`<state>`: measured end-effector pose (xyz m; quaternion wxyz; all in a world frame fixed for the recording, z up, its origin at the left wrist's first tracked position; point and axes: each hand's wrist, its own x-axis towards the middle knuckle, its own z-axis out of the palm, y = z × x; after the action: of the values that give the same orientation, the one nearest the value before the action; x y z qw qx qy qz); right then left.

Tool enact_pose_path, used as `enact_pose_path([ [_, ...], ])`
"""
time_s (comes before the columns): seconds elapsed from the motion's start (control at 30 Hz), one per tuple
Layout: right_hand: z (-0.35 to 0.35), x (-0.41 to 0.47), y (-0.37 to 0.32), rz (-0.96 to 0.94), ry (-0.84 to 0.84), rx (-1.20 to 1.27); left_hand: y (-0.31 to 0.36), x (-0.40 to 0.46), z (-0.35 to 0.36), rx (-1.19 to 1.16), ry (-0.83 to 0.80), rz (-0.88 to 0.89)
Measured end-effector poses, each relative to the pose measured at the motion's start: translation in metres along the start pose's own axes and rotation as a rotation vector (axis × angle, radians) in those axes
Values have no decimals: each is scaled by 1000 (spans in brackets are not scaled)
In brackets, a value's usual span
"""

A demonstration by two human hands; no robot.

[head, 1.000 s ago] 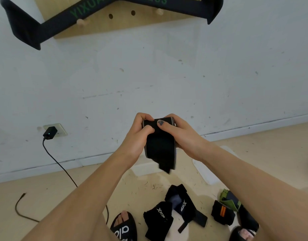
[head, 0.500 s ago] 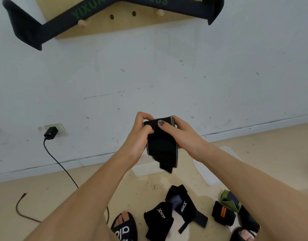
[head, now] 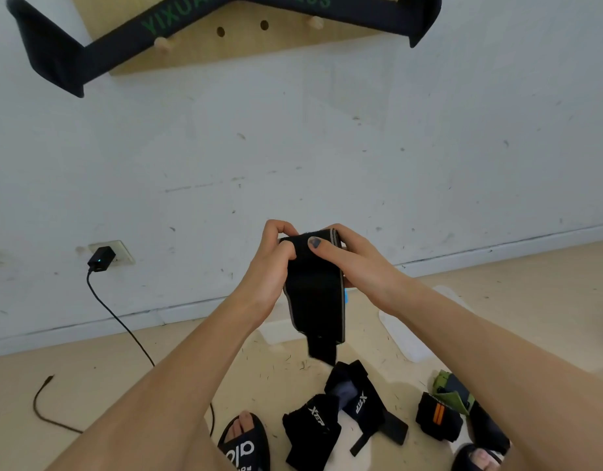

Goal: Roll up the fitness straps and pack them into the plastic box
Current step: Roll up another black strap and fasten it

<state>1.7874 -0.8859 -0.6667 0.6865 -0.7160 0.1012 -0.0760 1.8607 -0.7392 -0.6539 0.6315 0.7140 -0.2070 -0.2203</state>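
A black fitness strap (head: pixel 315 294) with grey edges is held up in front of me, its top end partly rolled and its tail hanging down. My left hand (head: pixel 271 263) grips the roll's left side with curled fingers. My right hand (head: pixel 354 263) grips the right side, thumb lying across the top. On the floor below lie two black straps with white lettering (head: pixel 313 426) (head: pixel 359 401), a rolled black strap with orange stripes (head: pixel 437 416) and a green and dark one (head: pixel 453 390). The clear plastic box (head: pixel 407 334) sits on the floor behind my right forearm, mostly hidden.
A long black strap with green letters (head: pixel 178 32) hangs on pegs of a wooden board on the white wall. A charger (head: pixel 101 259) sits in a wall socket, its cable (head: pixel 123 328) trailing over the floor. My sandalled feet (head: pixel 244 440) (head: pixel 480 458) show at the bottom.
The hanging tail has shortened and shifted slightly as both hands keep turning the roll. The hands stay in about the same place.
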Motion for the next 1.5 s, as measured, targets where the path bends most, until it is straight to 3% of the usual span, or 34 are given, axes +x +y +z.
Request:
enact_pose_path([
  [0.2, -2, 0, 2, -82, 1, 40, -5, 2, -1, -86, -5, -46],
  [0.37, -5, 1, -1, 40, -66, 84, -2, 3, -5, -40, 20, 6],
  [0.53, 3, 7, -6, 131, 193, 245, 1, 2, 3, 16, 83, 38],
  [0.67, 13, 7, 7, 186, 92, 178, -5, -5, 11, -28, -52, -31],
  [0.87, 6, 2, 1, 196, -2, 109, -4, -1, 1, -45, -43, 41],
  [1.2, 1, 0, 0, 32, 31, 218, -10, 1, 1, -91, -84, -34],
  [1.37, -1, -2, -3, 114, -48, 234, -6, 2, -2, -87, -70, 40],
  [1.5, 4, 0, 0, 94, -1, 233, -5, 0, -2, -104, -79, 64],
])
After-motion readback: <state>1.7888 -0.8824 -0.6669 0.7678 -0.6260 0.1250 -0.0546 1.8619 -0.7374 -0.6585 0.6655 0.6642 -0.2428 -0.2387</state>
